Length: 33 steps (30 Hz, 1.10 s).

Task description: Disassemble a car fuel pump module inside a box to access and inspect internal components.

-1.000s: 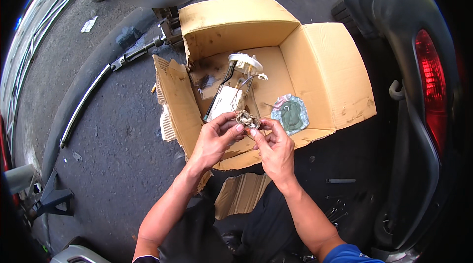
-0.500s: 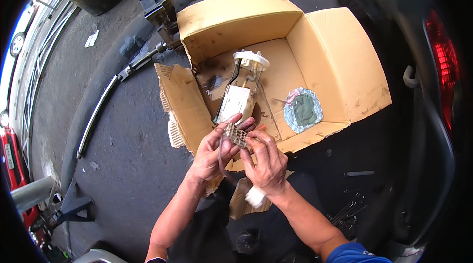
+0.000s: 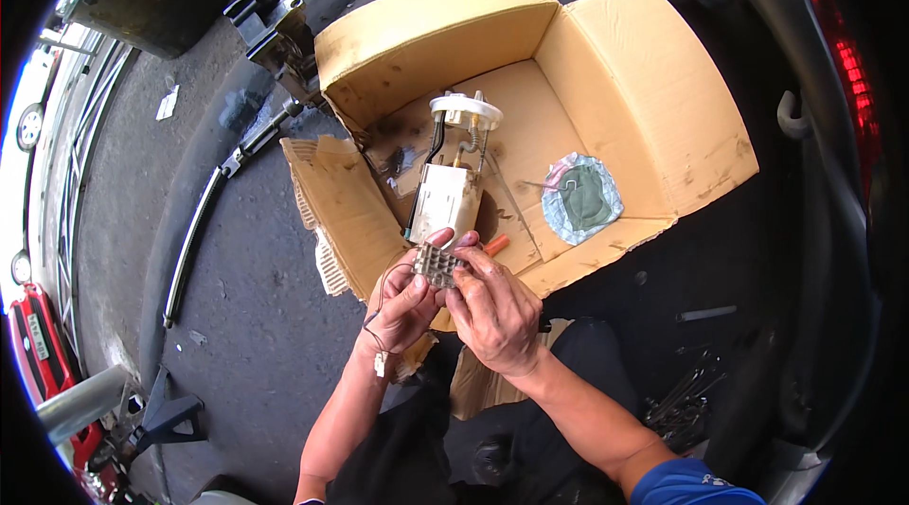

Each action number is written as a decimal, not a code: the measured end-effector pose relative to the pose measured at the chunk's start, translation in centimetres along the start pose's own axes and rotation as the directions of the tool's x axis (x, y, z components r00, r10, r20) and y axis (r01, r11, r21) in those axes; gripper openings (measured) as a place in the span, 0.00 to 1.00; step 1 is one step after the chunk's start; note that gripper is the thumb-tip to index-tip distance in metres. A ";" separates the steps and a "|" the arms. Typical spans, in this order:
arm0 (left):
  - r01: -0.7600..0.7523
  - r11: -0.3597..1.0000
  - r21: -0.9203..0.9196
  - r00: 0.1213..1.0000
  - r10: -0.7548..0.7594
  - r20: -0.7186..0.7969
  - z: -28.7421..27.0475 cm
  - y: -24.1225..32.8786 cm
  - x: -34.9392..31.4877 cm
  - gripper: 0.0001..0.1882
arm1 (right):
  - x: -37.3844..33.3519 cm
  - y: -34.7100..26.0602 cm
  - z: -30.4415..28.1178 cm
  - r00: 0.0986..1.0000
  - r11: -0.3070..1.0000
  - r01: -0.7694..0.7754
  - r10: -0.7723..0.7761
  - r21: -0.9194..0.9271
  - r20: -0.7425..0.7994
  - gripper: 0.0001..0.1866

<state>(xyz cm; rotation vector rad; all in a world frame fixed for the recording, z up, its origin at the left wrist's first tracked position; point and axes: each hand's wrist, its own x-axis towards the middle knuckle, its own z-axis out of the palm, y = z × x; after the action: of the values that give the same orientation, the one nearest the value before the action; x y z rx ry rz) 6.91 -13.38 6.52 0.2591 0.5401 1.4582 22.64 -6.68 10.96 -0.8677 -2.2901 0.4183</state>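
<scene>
Both hands meet over the near edge of a cardboard box. My left hand [image 3: 402, 308] is closed round a small greyish-brown part with a gridded face [image 3: 437, 265]. Pressing on its right side are the fingers of my right hand [image 3: 497, 316]. A thin wire loops from the part past the left wrist to a small white connector [image 3: 381, 363]. Just beyond the hands a fuel pump module [image 3: 447, 197] lies in the box, with its white round flange, black hose and pale body. An orange piece [image 3: 496, 245] sticks out beside the right fingers.
The open cardboard box [image 3: 653, 117] has dirty, torn flaps. A green pad on crumpled plastic [image 3: 582, 199] lies inside it. Left of it stands a jack [image 3: 275, 41] with a long handle [image 3: 199, 245]. Tools [image 3: 686, 401] lie at lower right, near a dark car's bumper [image 3: 814, 316].
The gridded part has moved slightly left and turned its face more toward me. The white connector has swung from below my right hand to beside my left wrist. The view has shifted slightly.
</scene>
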 end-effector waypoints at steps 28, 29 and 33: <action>0.331 0.219 0.918 0.942 -0.023 -0.335 0.6 2.6 -0.3 0.26 | 10.5 26.1 4.0 0.627 0.574 -0.779 0.708 0.251 0.325 0.15; 0.323 0.216 0.922 0.945 -0.025 -0.325 0.6 2.8 -0.4 0.26 | 11.0 27.5 4.5 0.631 0.593 -0.775 0.705 0.218 0.325 0.14; 0.296 0.116 0.948 0.955 -0.035 -0.294 0.4 3.0 -0.5 0.26 | 12.1 31.6 7.3 0.555 0.498 -0.832 0.733 0.245 0.394 0.13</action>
<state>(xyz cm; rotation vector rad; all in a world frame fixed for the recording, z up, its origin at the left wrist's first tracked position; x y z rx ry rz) 4.48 -13.46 8.44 1.1056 1.6795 0.6280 25.83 24.17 -4.49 -1.6948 -1.7147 1.4333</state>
